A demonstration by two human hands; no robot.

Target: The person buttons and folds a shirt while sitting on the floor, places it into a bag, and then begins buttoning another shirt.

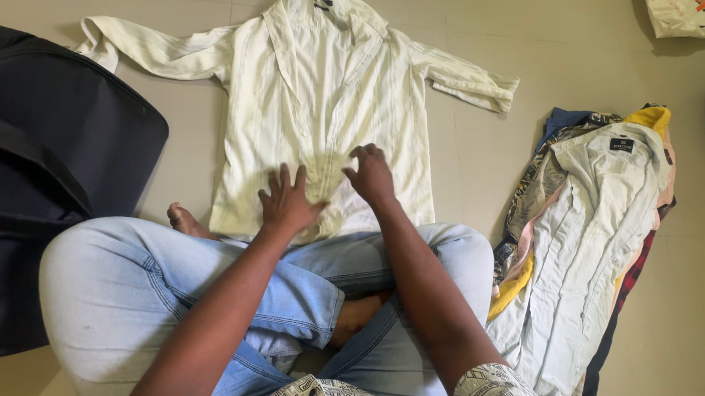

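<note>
Black collar label [323, 0] tops cream shirt [324, 88]

Both hands [328, 191] on cream shirt [324, 88]

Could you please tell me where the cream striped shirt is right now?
The cream striped shirt lies spread flat on the floor in front of the person, between the dark bag and the pile of clothes, with both hands on its hem.

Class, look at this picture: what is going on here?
A person in light blue jeans sits cross-legged on the floor. Both the left hand and the right hand rest on the lower front of a cream long-sleeved shirt spread flat, sleeves out. A pile of shirts lies to the right, a dark bag to the left.
</note>
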